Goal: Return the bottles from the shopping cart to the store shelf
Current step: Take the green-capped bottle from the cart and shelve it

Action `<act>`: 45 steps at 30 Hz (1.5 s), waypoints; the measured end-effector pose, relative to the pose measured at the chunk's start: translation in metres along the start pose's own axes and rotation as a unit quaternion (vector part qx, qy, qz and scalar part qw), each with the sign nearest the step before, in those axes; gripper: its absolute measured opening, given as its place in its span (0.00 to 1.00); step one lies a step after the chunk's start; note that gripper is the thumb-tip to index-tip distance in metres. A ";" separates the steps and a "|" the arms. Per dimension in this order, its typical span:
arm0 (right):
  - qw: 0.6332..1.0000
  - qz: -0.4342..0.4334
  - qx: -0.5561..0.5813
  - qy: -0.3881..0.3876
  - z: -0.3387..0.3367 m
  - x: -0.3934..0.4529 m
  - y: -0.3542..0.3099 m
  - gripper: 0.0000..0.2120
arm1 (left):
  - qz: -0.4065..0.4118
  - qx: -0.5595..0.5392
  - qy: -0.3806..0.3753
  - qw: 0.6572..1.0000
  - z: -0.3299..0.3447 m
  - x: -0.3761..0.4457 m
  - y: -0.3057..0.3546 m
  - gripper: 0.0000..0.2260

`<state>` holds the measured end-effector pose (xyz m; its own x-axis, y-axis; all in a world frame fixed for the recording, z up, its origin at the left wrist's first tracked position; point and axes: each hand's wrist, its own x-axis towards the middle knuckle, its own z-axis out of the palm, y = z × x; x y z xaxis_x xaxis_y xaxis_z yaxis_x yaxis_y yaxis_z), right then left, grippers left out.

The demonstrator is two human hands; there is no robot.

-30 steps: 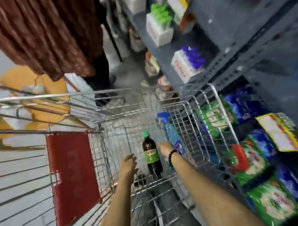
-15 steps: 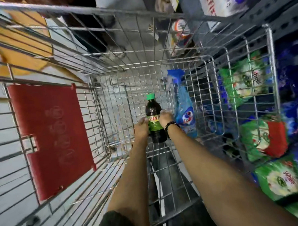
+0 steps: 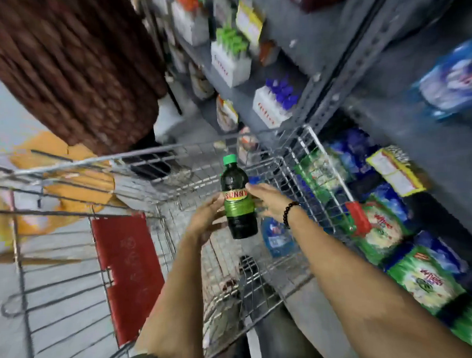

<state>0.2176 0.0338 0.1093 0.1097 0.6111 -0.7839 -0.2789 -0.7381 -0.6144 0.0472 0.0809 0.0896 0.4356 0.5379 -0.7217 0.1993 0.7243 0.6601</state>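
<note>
A dark soda bottle (image 3: 238, 203) with a green cap and green label is held upright above the wire shopping cart (image 3: 318, 159). My left hand (image 3: 207, 218) presses its left side and my right hand (image 3: 268, 201), with a black bead bracelet at the wrist, presses its right side. A blue spray bottle (image 3: 278, 236) lies inside the cart below my right wrist, partly hidden by my hand. The grey store shelf (image 3: 320, 99) runs along the right.
A person in a brown patterned garment (image 3: 70, 69) stands beyond the cart's far end. A red flap (image 3: 128, 273) hangs on the cart's left. Green and blue packets (image 3: 380, 226) fill the low shelf; white boxes (image 3: 229, 62) of bottles sit higher up.
Both hands closed on the soda bottle deep in the cart and have lifted it up above the basket rim. The view has tilted up towards the shelf.
</note>
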 end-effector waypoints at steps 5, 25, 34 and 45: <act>0.990 -0.137 0.039 -0.015 -0.021 -0.105 -0.076 0.04 | 0.118 0.078 -0.110 0.984 0.032 -0.055 0.101 0.12; 0.856 -0.507 -0.058 0.083 -0.124 -0.418 -0.144 0.27 | 0.369 0.202 -0.437 0.795 0.234 -0.245 0.262 0.13; 0.888 -0.404 0.054 0.214 -0.217 -0.382 -0.023 0.15 | 0.247 0.295 -0.461 0.800 0.328 -0.174 0.167 0.18; 0.856 -0.342 0.199 0.333 -0.350 -0.381 0.065 0.25 | 0.213 0.328 -0.482 0.784 0.503 -0.131 0.075 0.24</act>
<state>0.4913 -0.3469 0.3371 0.8598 0.4646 -0.2118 -0.2206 -0.0362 -0.9747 0.4467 -0.1527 0.3384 0.9834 -0.1347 -0.1218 0.1256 0.0205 0.9919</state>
